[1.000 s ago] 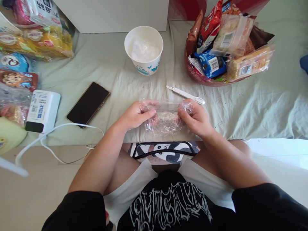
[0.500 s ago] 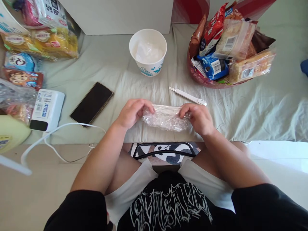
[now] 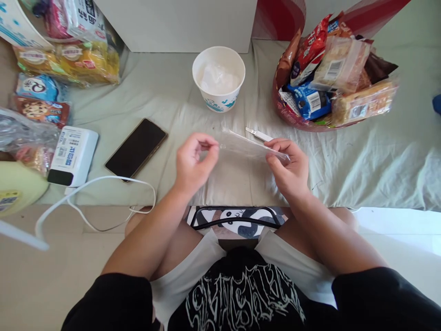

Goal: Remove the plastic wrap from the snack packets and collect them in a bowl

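Note:
A clear plastic wrapper (image 3: 245,146) is stretched flat between my two hands, a little above the pale green sheet (image 3: 161,101). My left hand (image 3: 195,162) pinches its left end between thumb and fingertips. My right hand (image 3: 288,165) pinches its right end. A white utility knife (image 3: 259,134) lies on the sheet just behind the wrapper, partly hidden by my right fingers. A white paper cup (image 3: 219,78) with crumpled clear plastic inside stands further back.
A red basket (image 3: 283,108) of packaged snacks sits at the back right. A black phone (image 3: 136,147), a white power bank (image 3: 73,155) with a white cable (image 3: 103,184), and several snack packs (image 3: 67,62) lie at the left. A panda-print pouch (image 3: 237,217) rests by my knees.
The wrapper was crumpled and bunched between my hands; now it is pulled out flat and thin. Both hands have moved apart and slightly up.

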Demonstrator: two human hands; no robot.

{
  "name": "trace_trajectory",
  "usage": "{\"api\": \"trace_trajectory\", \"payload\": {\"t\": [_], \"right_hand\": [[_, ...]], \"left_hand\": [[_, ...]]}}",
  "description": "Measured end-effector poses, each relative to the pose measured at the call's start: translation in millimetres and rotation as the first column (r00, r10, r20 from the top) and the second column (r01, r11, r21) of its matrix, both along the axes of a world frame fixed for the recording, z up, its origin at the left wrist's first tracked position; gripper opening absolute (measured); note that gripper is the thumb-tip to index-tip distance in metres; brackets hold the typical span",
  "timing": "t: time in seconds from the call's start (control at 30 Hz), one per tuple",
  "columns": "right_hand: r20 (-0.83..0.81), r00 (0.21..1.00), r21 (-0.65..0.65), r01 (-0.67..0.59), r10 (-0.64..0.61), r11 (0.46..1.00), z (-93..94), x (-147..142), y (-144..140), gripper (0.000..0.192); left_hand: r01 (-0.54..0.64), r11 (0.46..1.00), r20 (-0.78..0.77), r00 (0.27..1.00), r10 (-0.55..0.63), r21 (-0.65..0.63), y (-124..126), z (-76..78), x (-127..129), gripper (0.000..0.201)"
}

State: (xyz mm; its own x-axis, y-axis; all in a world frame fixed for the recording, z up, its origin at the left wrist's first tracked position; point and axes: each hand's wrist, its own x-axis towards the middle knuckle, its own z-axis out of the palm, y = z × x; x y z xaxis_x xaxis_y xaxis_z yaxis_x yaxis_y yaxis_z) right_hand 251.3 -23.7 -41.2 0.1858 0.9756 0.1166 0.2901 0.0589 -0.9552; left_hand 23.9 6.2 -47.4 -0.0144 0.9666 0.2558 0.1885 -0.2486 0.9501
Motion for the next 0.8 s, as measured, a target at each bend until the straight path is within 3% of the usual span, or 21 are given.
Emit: {"api": "trace_trajectory", "payload": {"t": [0.07, 0.13, 0.2, 0.27, 0.33, 0.4, 0.47, 0.53, 0.63, 0.7, 0.8], "right_hand": [[0.007, 0.997, 0.038, -0.075, 0.075, 0.996, 2.7, -5.2, -6.5, 0.015], [-0.073, 0.967, 0.024, -0.245, 0.246, 0.969, 4.4, -10.5, -12.7, 0.015], [-0.197, 0.888, 0.017, -0.421, 0.416, 0.907, 4.1, -14.2, -16.9, 0.019], [-0.267, 0.833, 0.008, -0.501, 0.484, 0.866, 1.5, -15.9, -18.1, 0.024], [-0.251, 0.872, -0.026, -0.44, 0.42, 0.897, -2.6, -16.1, -16.5, 0.027], [-0.187, 0.945, -0.029, -0.278, 0.268, 0.96, -6.4, -15.7, -13.0, 0.028], [-0.14, 0.98, 0.002, -0.142, 0.141, 0.99, -7.8, -14.5, -9.0, 0.038], [-0.115, 0.981, -0.016, -0.157, 0.154, 0.988, -6.2, -12.3, -6.4, 0.045], [-0.08, 0.96, -0.147, -0.276, 0.267, 0.95, -0.2, -7.1, -6.2, 0.028], [-0.027, 0.966, -0.172, -0.257, 0.256, 0.951, 5.1, -3.1, -5.5, 0.023], [0.119, 0.974, -0.095, -0.183, 0.194, 0.978, 21.2, 1.3, 7.6, 0.021]], "left_hand": [[0.186, 0.981, -0.049, 0.981, -0.189, -0.052, -12.9, 0.5, 10.9, 0.03], [0.312, 0.943, 0.003, 0.95, -0.314, -0.119, -21.8, 0.0, 19.6, 0.049], [0.418, 0.888, 0.107, 0.908, -0.404, -0.192, -25.0, -0.6, 24.4, 0.056], [0.491, 0.834, 0.203, 0.869, -0.451, -0.251, -23.5, -0.6, 25.4, 0.052], [0.488, 0.821, 0.249, 0.869, -0.427, -0.296, -20.0, -0.1, 24.4, 0.048], [0.45, 0.832, 0.268, 0.887, -0.376, -0.324, -16.5, -0.4, 22.7, 0.047], [0.444, 0.831, 0.305, 0.886, -0.349, -0.336, -13.7, -2.2, 21.6, 0.045], [0.481, 0.806, 0.356, 0.861, -0.362, -0.345, -11.4, -4.9, 21.3, 0.041], [0.516, 0.78, 0.409, 0.836, -0.366, -0.354, -6.5, -7.6, 22.2, 0.035], [0.479, 0.804, 0.435, 0.845, -0.312, -0.352, -1.4, -6.7, 22.9, 0.034], [0.357, 0.863, 0.42, 0.887, -0.192, -0.358, 8.3, -0.9, 22.5, 0.029]]}}
